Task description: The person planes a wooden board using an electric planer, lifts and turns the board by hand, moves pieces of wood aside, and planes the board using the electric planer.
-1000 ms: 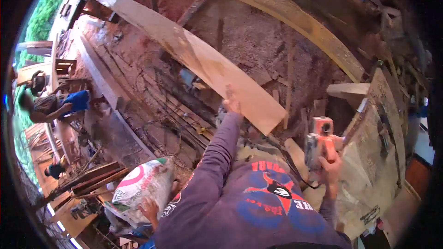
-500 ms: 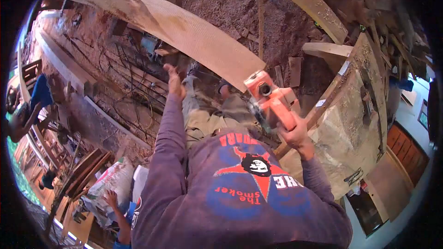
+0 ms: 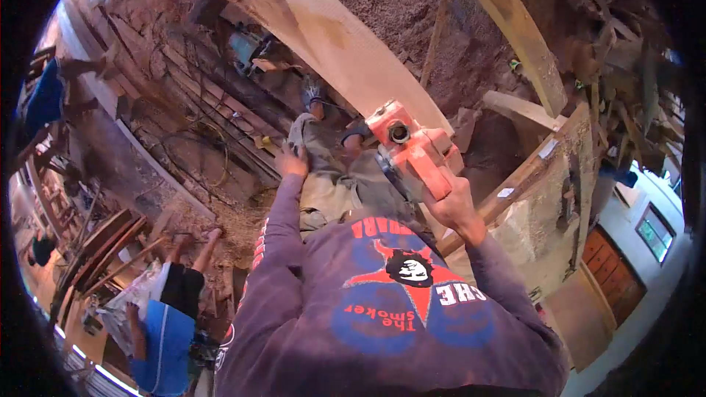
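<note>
My right hand [image 3: 454, 204] is wrapped round the handle of an orange power planer [image 3: 419, 151], which is held up in front of my chest. Behind the planer lies the near end of a long pale plank [image 3: 353, 51], which runs off toward the top of the view. My left hand [image 3: 292, 162] hangs beside my left thigh, near my trouser leg, and holds nothing that I can see; its fingers are somewhat apart.
A curved beam [image 3: 507, 18] spans the upper right. Light sheeting [image 3: 537, 213] and a board edge lie at the right. Scrap wood and cables cover the ground at the left. A co-worker in blue [image 3: 163, 345] is at the lower left, near stacked boards [image 3: 110, 250].
The view has turned. The planer has come from the right to in front of my body. My left hand has drawn back from over the plank to beside my leg. The co-worker's blue clothing shows more fully.
</note>
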{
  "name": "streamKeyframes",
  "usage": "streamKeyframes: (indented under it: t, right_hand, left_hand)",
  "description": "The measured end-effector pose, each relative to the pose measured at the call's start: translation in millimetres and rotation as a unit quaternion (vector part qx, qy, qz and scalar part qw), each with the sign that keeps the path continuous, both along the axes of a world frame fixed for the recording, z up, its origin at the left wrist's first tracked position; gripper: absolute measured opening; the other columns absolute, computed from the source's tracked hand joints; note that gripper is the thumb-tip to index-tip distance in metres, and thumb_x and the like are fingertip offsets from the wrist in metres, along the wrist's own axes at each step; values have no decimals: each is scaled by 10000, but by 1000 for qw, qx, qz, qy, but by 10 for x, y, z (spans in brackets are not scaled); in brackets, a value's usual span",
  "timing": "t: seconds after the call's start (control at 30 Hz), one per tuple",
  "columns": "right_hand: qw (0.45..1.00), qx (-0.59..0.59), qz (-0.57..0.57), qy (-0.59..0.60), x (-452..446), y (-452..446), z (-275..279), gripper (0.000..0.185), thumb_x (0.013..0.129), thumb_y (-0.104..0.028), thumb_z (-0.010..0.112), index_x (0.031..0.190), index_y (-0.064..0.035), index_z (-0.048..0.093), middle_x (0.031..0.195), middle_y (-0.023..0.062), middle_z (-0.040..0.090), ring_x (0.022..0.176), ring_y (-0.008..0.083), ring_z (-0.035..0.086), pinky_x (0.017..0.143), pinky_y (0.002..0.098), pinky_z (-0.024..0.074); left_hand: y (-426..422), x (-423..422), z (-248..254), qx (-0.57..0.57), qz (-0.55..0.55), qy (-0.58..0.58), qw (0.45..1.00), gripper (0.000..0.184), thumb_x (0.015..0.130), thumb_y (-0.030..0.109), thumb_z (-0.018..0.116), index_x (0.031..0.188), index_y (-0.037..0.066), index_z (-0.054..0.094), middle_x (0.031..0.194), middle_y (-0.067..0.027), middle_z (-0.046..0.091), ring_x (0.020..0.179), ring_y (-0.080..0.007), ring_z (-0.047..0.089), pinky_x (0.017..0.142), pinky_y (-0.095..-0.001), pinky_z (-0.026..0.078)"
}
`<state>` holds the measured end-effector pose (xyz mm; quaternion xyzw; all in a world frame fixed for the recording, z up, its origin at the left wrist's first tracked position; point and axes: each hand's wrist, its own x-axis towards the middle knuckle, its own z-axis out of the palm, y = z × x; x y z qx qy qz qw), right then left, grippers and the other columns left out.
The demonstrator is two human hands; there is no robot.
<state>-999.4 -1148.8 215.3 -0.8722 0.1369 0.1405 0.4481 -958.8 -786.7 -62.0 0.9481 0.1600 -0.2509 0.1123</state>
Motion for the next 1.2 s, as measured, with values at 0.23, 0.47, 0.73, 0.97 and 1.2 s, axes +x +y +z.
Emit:
streamKeyframes:
  t: [0.23,0.47,0.73,0.97,1.2]
  right_hand:
    - [999,5,22,-48,443,125,-182,191,866,-132,734,993,-5,670,776,180,676,699,267,720,650,373,544]
    - [999,39,12,-13,1854,862,-21,191,858,-168,739,929,2,691,841,32,704,772,148,665,711,322,541]
    - [987,99,73,-101,3417,1542,-91,220,801,-146,602,868,49,677,775,55,663,712,143,609,654,320,502]
    - [957,245,131,-79,2721,1209,-272,315,1011,-341,537,1089,-62,659,921,58,600,802,157,579,719,299,468]
    - [959,34,233,-160,682,143,-81,387,964,-309,631,1253,-52,648,1246,116,610,1149,295,555,972,334,445]
  left_hand:
    - [-430,-279,-267,-30,-81,-12,996,574,921,418,675,1406,148,528,1389,-223,537,1222,-449,570,1019,-581,437]
    - [-1207,83,-66,-185,-288,-44,939,373,893,214,645,1246,111,587,1272,-176,582,1195,-381,568,994,-530,450]
    - [-1126,-46,4,-184,-248,20,951,293,860,192,638,1148,141,651,1148,-150,651,1103,-361,612,921,-525,484]
    - [-540,-400,236,-160,-128,32,978,346,867,216,634,1199,119,631,1210,-176,620,1176,-382,559,980,-531,443]
    - [-381,-659,266,-153,-90,48,983,404,874,241,630,1251,96,612,1273,-203,589,1248,-404,506,1038,-537,402]
